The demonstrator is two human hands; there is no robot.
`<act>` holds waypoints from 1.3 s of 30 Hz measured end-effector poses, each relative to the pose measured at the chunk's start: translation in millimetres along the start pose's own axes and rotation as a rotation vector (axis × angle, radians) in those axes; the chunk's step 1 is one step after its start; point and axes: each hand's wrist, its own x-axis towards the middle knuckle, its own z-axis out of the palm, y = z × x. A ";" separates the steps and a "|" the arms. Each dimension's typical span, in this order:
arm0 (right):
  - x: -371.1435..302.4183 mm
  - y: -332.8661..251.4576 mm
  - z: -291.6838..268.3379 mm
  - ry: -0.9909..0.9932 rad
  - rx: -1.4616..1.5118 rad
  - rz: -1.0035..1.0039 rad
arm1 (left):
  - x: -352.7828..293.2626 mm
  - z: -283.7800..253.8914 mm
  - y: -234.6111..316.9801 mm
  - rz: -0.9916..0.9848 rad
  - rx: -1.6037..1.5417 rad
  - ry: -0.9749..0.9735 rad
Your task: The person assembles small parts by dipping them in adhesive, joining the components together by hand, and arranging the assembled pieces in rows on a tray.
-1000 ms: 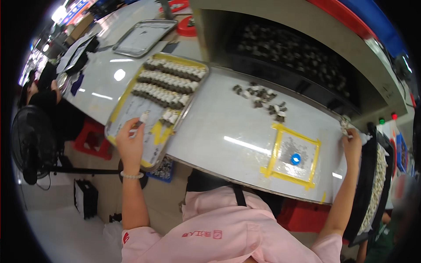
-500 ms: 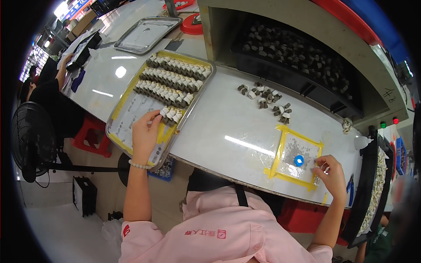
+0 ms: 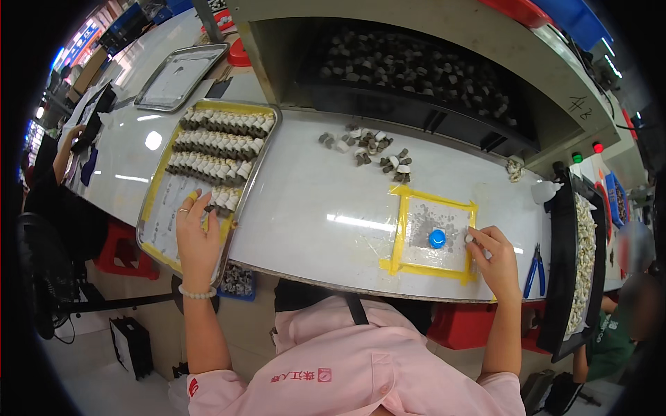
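Note:
My left hand (image 3: 195, 232), bent over the metal tray (image 3: 147, 215), has its thumb and forefinger closed at the left end of a short row of small white-and-dark-grey parts (image 3: 226, 199). The end part is partly covered by the fingers. Longer rows of the same parts (image 3: 215, 147) fill the tray's far half. To the right, my right hand (image 3: 497, 258) pinches a small whitish piece (image 3: 470, 238) just beside a yellow-taped square (image 3: 397, 236) on the table. Inside that square stands a round blue cap (image 3: 436, 238) among grey smudges.
Loose parts (image 3: 374, 145) lie in a pile beyond the square, before a black bin (image 3: 409, 104) of more parts. Blue-handled pliers (image 3: 535, 272), a white squeeze bottle (image 3: 545, 191) and a long black tray (image 3: 565, 277) are at right. A co-worker's hand (image 3: 76, 132) shows far left.
The whole view has shifted, so the table appears further left. My left hand stays at the short row's end; my right hand stays beside the taped square, its whitish piece now showing.

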 end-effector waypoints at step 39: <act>17.4 -26.1 12.6 -0.119 0.052 -0.215 | -4.8 76.9 176.9 -0.211 -1.511 -0.914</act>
